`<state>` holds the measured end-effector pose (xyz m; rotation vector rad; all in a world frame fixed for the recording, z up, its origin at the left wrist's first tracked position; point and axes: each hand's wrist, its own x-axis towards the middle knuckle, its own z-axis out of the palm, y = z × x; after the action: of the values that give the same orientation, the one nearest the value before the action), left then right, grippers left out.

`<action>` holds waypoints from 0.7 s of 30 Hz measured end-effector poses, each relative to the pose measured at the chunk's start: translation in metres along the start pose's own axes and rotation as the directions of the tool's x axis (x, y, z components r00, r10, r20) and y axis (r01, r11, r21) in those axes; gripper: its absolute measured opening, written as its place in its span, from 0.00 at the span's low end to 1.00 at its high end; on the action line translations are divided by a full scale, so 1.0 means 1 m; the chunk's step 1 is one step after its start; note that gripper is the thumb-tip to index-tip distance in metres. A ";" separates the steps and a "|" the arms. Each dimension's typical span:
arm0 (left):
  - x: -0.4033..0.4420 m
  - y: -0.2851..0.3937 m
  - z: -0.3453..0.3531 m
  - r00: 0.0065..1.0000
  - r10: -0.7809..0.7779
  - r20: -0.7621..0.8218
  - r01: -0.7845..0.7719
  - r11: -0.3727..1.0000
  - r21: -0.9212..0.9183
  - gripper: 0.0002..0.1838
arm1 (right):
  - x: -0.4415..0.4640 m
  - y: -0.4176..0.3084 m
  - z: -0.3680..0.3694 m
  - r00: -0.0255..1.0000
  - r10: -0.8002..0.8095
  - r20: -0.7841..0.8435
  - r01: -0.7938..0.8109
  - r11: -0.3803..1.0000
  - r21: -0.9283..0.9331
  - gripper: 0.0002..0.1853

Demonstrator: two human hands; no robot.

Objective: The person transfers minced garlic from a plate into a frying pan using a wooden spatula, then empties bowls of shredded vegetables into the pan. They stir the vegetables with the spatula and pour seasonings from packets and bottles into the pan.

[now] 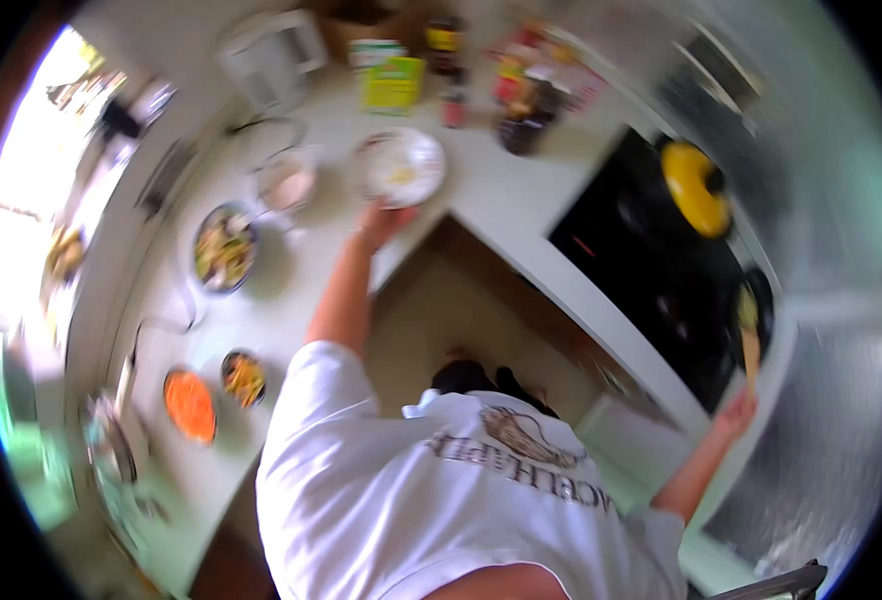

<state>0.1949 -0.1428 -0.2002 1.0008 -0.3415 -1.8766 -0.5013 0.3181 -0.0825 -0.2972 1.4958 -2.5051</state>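
Note:
My left hand [385, 220] grips the near rim of a white plate [423, 178] over the counter. A small yellowish bit lies on that plate. Far to the right, my right hand [735, 412] is closed round the handle of a wooden spatula [751, 350]. The spatula's head reaches into a dark pan [764, 290] at the stove's right end. What the pan holds is blurred. Left of the plate are a pale bowl [288, 180] and a larger bowl of mixed chopped food [225, 248].
A black cooktop [641, 260] carries a yellow-lidded pot [696, 188]. Bowls of orange shreds [191, 405] and mixed strips [244, 379] stand on the left counter. Behind the plate are a white kettle [266, 60], a green box [393, 86] and a dark jar [523, 128]. A cord crosses the left counter.

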 end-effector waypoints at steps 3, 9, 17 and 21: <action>0.022 0.000 -0.044 0.983 -0.148 0.108 0.145 0.989 0.038 0.25 | -0.042 -0.020 0.040 0.983 0.036 0.178 -0.053 0.995 0.089 0.14; -0.075 -0.020 -0.025 0.986 -0.152 0.074 0.151 0.988 0.020 0.22 | -0.030 -0.025 0.059 0.983 -0.102 -0.156 0.120 0.986 0.113 0.17; -0.191 -0.098 -0.016 0.965 -0.248 0.089 0.228 0.956 0.185 0.15 | -0.024 -0.005 0.013 0.952 0.101 -0.289 -0.014 0.957 0.288 0.12; -0.217 -0.136 0.005 0.951 -0.303 0.068 0.295 0.950 0.106 0.16 | -0.018 -0.003 -0.008 0.966 0.145 -0.212 -0.072 0.946 0.317 0.12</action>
<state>0.1548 0.1082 -0.1716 1.0871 -0.3452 -2.1987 -0.4863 0.3309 -0.0848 0.1325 1.1275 -2.7019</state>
